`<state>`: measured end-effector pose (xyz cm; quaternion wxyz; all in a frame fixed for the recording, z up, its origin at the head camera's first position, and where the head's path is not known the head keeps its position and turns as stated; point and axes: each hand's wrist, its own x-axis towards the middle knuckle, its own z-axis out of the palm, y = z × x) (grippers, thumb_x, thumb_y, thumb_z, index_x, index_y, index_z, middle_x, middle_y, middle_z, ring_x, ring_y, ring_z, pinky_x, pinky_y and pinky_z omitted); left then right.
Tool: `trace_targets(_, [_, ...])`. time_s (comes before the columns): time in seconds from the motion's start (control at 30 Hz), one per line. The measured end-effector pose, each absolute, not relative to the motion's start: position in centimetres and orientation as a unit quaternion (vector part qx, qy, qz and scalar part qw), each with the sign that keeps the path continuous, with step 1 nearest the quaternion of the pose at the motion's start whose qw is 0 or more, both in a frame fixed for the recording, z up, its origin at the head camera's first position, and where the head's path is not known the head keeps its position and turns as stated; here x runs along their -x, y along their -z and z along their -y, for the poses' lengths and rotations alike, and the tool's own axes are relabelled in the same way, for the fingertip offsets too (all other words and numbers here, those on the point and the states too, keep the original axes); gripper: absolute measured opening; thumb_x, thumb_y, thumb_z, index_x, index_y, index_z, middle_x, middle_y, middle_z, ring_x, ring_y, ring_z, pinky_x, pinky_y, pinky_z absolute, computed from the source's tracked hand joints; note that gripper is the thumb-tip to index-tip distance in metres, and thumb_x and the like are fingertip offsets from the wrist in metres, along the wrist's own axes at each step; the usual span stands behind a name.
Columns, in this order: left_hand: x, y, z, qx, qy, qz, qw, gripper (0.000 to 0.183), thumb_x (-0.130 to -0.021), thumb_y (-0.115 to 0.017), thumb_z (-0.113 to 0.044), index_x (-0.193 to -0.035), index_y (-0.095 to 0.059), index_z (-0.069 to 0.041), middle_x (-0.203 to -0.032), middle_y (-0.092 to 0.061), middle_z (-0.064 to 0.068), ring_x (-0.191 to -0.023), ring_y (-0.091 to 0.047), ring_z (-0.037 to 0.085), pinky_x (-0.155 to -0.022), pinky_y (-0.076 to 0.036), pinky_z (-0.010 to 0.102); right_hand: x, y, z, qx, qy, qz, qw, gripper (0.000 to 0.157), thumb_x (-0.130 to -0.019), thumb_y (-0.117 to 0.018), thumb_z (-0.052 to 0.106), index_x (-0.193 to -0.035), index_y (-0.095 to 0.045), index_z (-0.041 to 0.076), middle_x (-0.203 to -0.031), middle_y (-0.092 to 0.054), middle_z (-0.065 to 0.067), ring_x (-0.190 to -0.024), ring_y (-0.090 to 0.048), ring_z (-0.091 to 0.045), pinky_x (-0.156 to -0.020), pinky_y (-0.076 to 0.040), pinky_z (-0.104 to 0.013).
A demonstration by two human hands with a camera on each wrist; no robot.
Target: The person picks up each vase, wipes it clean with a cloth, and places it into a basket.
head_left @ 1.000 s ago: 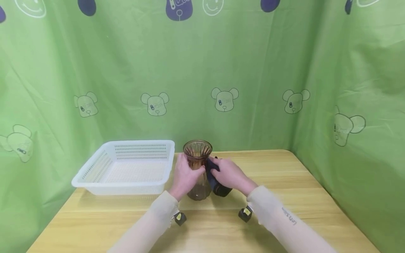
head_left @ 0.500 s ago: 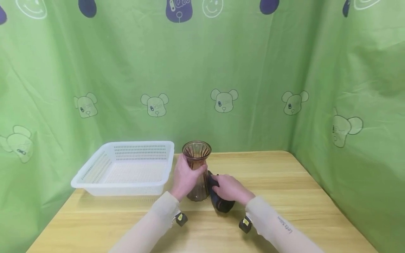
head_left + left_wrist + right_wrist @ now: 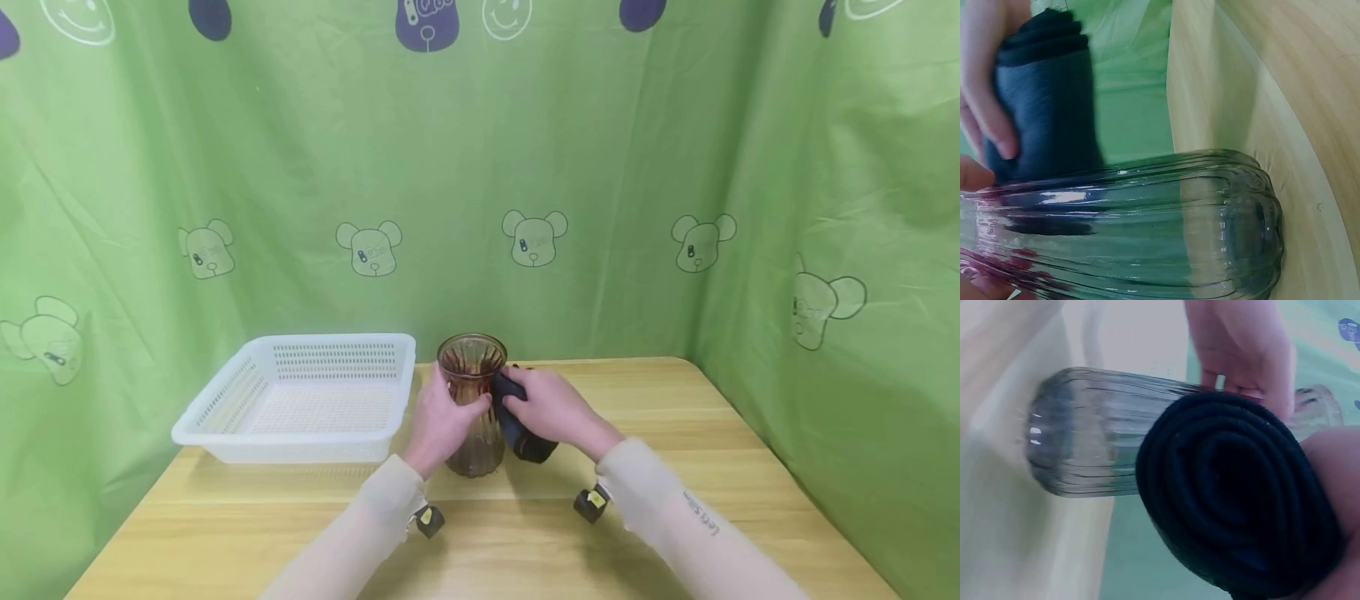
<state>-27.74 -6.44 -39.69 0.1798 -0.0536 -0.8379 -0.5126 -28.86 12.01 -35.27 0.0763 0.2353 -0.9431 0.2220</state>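
Note:
A ribbed, brownish glass vase (image 3: 475,442) with a flared rim stands upright on the table. My left hand (image 3: 441,421) grips it from the left, just below the rim, thumb across the front. In my right hand (image 3: 553,404) is a dark rolled cloth (image 3: 525,437), pressed against the vase's right side near the neck. The left wrist view shows the cloth (image 3: 1047,119) touching the clear ribbed glass (image 3: 1135,231). Seen from the right wrist, the cloth's coiled end (image 3: 1235,494) hides part of the vase (image 3: 1091,431).
A white perforated plastic basket (image 3: 315,450) sits on the left of the wooden table (image 3: 660,533), close to the vase. Green curtain (image 3: 450,150) with bear-head prints hangs behind the table and along both sides. Small black devices are strapped at both wrists.
The right hand and cloth slid down the vase's side half a second ago, then came back up near the neck. The left hand keeps its hold; the vase stays nearly in place.

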Motion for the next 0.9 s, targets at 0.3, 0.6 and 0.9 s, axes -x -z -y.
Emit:
trace_targets(0.3, [27.7, 40.1, 6.1, 0.065, 0.536, 0.821, 0.186, 0.089, -0.077, -0.084, -0.041, -0.147, -0.033, -0.017, -0.137, -0.058, 0.009, -0.129, -0.055, 0.028, -0.111, -0.045, 0.051, 29.3, 37.1, -11.8, -0.228, -0.217, 0.947, 0.061, 0.043, -0.096, -0.064, 0.020, -0.137, -0.062, 0.006, -0.105, -0.073, -0.019, -0.070, -0.062, -0.016, -0.061, -0.054, -0.031])
trace_targets(0.6, [27.9, 40.3, 6.1, 0.048, 0.523, 0.827, 0.202, 0.093, -0.074, -0.085, -0.052, -0.144, -0.035, -0.017, -0.134, -0.058, 0.007, -0.127, -0.057, 0.027, -0.111, -0.046, 0.050, 29.6, 41.9, -11.8, -0.249, -0.200, 0.948, 0.003, 0.048, -0.094, -0.065, 0.015, -0.140, -0.058, 0.002, -0.103, -0.072, -0.020, -0.069, -0.060, -0.015, -0.062, -0.055, -0.033])
trace_targets(0.9, [28.0, 40.3, 5.9, 0.055, 0.521, 0.827, 0.205, 0.094, -0.074, -0.086, -0.041, -0.148, -0.035, -0.014, -0.139, -0.052, 0.007, -0.132, -0.051, 0.026, -0.115, -0.041, 0.050, 29.5, 41.7, -12.5, -0.226, -0.219, 0.949, -0.008, 0.048, -0.094, -0.067, 0.018, -0.139, -0.059, 0.005, -0.115, -0.071, -0.021, -0.069, -0.060, -0.014, -0.059, -0.053, -0.029])
